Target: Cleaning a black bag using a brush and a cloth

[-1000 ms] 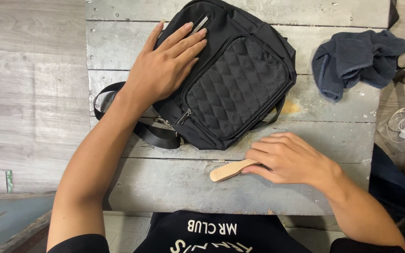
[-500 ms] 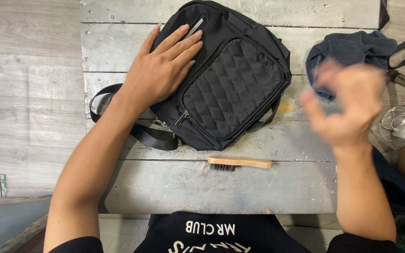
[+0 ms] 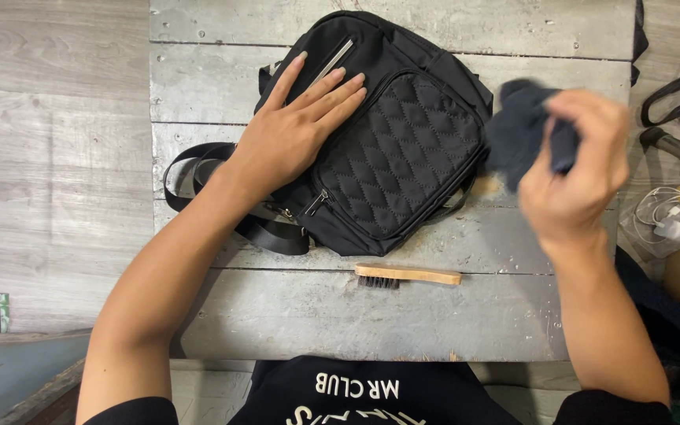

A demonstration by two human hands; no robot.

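The right hand (image 3: pixel 572 177), which half a second ago hung blurred and empty near the cloth at the table's right edge, now grips that dark cloth (image 3: pixel 522 134) and holds it lifted just right of the black bag (image 3: pixel 387 142). The left hand (image 3: pixel 293 134) stays pressed flat, fingers spread, on the bag's top. The wooden brush (image 3: pixel 407 275) lies unmoved on the grey table (image 3: pixel 356 323), just below the bag.

Left hand (image 3: pixel 293 138) lies flat (fingers spread), right hand (image 3: pixel 572 169) raised, clenched
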